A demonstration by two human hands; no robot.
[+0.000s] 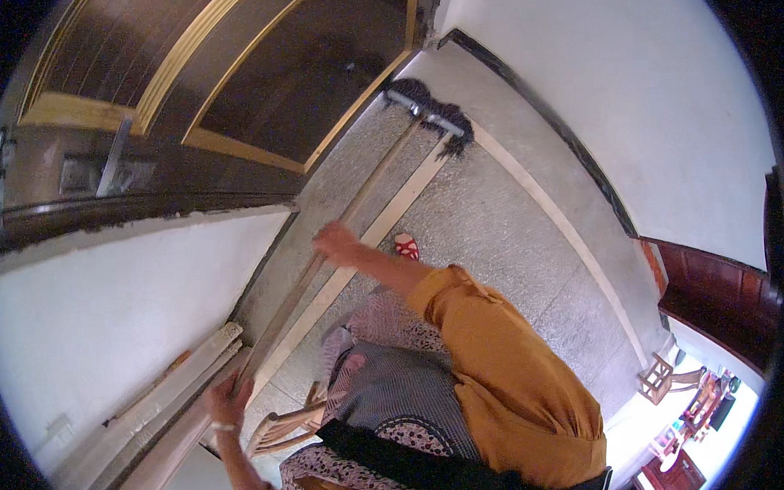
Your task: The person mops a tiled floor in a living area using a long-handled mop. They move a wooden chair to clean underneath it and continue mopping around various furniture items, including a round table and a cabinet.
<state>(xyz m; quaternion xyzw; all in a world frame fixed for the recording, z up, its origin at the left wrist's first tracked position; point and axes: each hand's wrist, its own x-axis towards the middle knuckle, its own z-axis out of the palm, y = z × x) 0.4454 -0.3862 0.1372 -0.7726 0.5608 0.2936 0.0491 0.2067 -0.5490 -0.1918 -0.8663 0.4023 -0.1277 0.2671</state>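
A mop with a long wooden handle [373, 183] reaches diagonally from the lower left to the upper middle of the head view. Its dark, shaggy mop head [457, 143], with a pale metal bar across it, rests on the floor close to a brown door. My right hand [334, 243] is closed around the middle of the handle, the arm stretched across in front of me. Lower down, near the handle's upper end, my left hand [228, 401] grips it, a light band at the wrist.
The brown door [257, 85] with yellowish trim stands at the far left. White walls [628, 81] rise on both sides. Pale strips [573, 239] cross the speckled grey floor [495, 233]. A wooden chair [282, 426] is close by my left; a small stool [656, 381] stands right.
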